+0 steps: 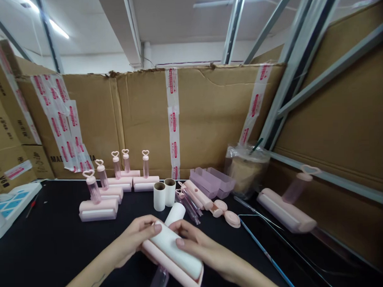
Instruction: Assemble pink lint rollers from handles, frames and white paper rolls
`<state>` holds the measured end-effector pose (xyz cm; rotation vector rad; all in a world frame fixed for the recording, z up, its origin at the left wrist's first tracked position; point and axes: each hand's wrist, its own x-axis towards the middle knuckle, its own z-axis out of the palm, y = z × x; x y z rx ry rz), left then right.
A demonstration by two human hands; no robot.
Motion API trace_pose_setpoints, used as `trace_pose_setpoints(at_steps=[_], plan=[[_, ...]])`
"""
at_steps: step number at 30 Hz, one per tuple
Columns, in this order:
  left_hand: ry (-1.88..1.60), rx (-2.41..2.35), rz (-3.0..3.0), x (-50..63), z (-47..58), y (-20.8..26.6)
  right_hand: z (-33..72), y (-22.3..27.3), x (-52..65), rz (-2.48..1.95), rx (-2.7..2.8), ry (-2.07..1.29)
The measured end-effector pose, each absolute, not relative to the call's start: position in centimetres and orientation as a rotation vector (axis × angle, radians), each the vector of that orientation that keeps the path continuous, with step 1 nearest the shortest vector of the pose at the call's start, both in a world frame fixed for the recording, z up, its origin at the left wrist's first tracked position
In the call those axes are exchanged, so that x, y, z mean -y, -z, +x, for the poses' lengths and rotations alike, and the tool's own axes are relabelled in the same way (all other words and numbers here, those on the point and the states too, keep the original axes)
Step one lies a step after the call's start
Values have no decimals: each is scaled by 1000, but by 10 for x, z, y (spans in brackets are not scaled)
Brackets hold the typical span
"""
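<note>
1. Head view, far L: white box w/ blue patches (15, 206) on the black table (41, 260), thin red-tipped tool (31, 208) just beside it.
2. Next along, five lint rollers (98, 207), heads down, clear handles w/ heart tops pointing up. Look complete to me; white showing under each pink shell.
3. L hand (129, 239): gripping the upper-L end of the held pink holder (171, 269), thumb on the white roll (180, 249), other fingers curled round the far/under side, partly hidden.
4. Main things are right there b/w both hands, low centre: roll lying lengthwise in the holder, both tilted down to the R. Purple see-thru handle (158, 282) pokes out below, prob. attached, can't be sure.
5. Behind the hands: two white tubes (159, 197) upright w/ brown cores, plus a spare roll (176, 212) on its side.
6. R hand (202, 246): thumb on the roll's R side, fingers bent over the far side, so grasping roll (maybe holder too, can't tell).
7. Step in hand, my guess: fitting roll into holder. Can't see if the ends are seated. Next move prob. calls for L hand steadying the holder, R thumb pressing evenly, ends lined up.
8. Further R: loose clear handles (192, 210), pink shells (198, 195), purple trays (206, 183), round pink caps (232, 219), then bagged cup (248, 172).
9. Far R: blue strip (267, 252), one more heart-topped roller (286, 209), tilted, apart from the other five.
</note>
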<state>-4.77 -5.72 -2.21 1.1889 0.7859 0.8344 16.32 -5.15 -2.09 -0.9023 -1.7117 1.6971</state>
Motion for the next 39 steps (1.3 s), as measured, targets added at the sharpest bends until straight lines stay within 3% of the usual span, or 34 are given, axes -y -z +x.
trace_pose_setpoints(at_steps=[4, 7, 11, 16, 23, 28, 33, 39], plan=[[-1046, -841, 1132, 53, -53, 15, 174, 21, 36, -930, 1673, -1531], [-1276, -906, 1033, 47, -60, 16, 184, 17, 25, -956, 1828, -1020], [-1458, -940, 830, 41, -67, 25, 185, 20, 18, -875, 2433, -308], [-1439, -929, 870, 42, -67, 25, 176, 28, 10, -868, 2700, 4], [-1424, -933, 877, 43, -65, 27, 176, 29, -14, -1041, 2012, -574], [-1414, -976, 972, 45, -61, 29, 174, 44, -31, -1094, 1941, -586], [-1318, -995, 1093, 47, -55, 21, 184, 24, -9, -1114, 1848, -551], [-1177, -1001, 1184, 46, -56, 21, 177, 19, 28, -967, 1779, -1356]])
